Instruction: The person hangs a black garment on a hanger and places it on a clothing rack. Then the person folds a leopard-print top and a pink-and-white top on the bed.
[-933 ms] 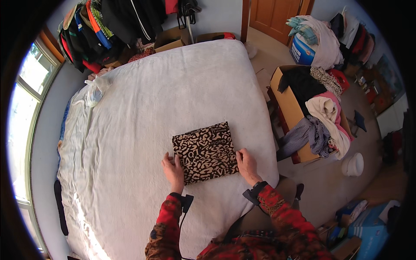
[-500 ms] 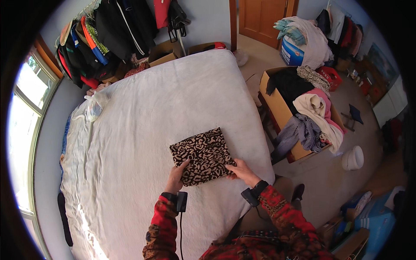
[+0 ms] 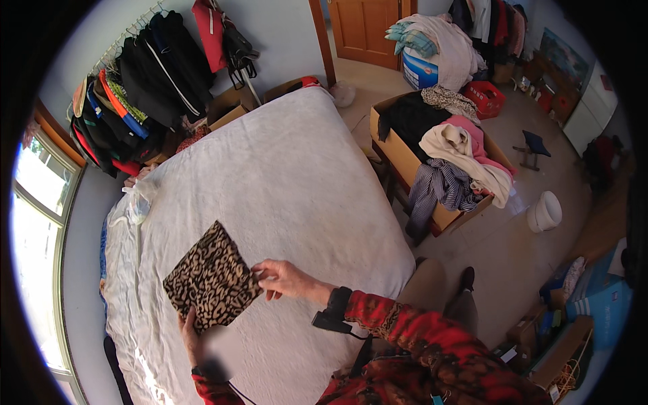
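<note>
A folded leopard-print cloth (image 3: 212, 277), black and tan and roughly square, is held tilted above the left part of the bed (image 3: 297, 182). My left hand (image 3: 190, 334) grips its lower edge, with some of the fingers out of sight behind it. At the right corner of the cloth, my right hand (image 3: 287, 279) has its fingertips on the edge, the fingers bent. Both wrists wear dark bands; part of the left wrist is blurred.
Right of the bed stands a cardboard box (image 3: 389, 152) heaped with clothes. A white bucket (image 3: 544, 212) and a small stool (image 3: 533, 145) are on the floor. Clothes hang on a rail (image 3: 125, 44) by the far wall. A plastic bag (image 3: 140, 200) lies at the bed's left.
Both hands have carried the leopard-print cloth left across the bed, and it has turned. My right hand has shifted to its right corner. The view has swung too.
</note>
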`<action>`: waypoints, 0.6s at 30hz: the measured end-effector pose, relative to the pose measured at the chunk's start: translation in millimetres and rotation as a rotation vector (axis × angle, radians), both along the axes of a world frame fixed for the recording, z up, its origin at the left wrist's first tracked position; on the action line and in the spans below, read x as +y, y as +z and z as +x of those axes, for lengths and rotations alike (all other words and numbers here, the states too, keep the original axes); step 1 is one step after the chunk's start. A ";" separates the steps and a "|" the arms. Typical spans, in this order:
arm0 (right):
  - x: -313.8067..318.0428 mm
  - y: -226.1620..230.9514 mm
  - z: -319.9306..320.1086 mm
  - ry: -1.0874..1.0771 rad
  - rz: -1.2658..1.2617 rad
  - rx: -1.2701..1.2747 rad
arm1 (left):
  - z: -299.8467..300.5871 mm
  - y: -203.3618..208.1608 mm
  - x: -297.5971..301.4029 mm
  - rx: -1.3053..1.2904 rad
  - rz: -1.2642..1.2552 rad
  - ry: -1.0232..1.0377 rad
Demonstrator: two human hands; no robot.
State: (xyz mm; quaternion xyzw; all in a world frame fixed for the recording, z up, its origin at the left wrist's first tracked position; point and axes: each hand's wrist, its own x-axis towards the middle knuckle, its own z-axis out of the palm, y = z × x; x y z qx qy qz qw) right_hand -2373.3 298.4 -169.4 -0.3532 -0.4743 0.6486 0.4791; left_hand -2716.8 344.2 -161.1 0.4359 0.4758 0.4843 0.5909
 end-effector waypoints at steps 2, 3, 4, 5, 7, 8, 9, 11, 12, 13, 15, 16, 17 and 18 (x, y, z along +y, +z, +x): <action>-15.8 -11.6 -8.8 0.042 -0.014 -0.088 | -48.9 -24.0 -14.1 0.011 -0.067 -0.023; -22.3 -18.7 -6.5 0.081 -0.043 -0.154 | -71.2 -40.3 -14.5 0.124 -0.201 0.046; -27.4 -26.2 -0.3 0.107 -0.082 -0.157 | -90.2 -61.6 -24.3 0.154 -0.160 0.012; -33.0 -33.2 9.5 0.124 -0.156 -0.209 | -107.8 -81.0 -31.7 0.224 -0.201 0.039; -46.6 -45.2 41.0 0.065 -0.177 -0.233 | -132.5 -120.4 -39.7 0.249 -0.276 0.293; -52.5 -49.3 59.6 0.028 -0.207 -0.259 | -142.8 -135.6 -37.4 0.246 -0.235 0.277; -57.2 -51.5 76.0 -0.018 -0.239 -0.289 | -150.8 -147.4 -28.8 0.335 -0.274 0.278; -72.2 -52.1 108.1 -0.166 -0.277 -0.262 | -159.5 -165.4 -14.5 0.376 -0.155 0.216; -80.3 -51.1 125.7 -0.243 -0.290 -0.249 | -162.0 -171.6 -6.3 0.357 -0.096 0.158; -88.3 -49.8 140.6 -0.299 -0.290 -0.259 | -167.6 -174.1 -0.6 0.291 -0.111 0.125; -100.6 -45.7 165.3 -0.402 -0.293 -0.288 | -189.5 -161.7 19.8 0.385 -0.149 0.077; -106.0 -43.0 178.3 -0.475 -0.260 -0.304 | -194.1 -162.8 22.1 0.389 -0.059 0.158; -111.6 -39.9 193.1 -0.552 -0.240 -0.336 | -199.8 -160.2 27.1 0.413 -0.045 0.154; -117.3 -36.3 208.4 -0.626 -0.219 -0.368 | -201.9 -159.9 28.7 0.434 -0.098 0.195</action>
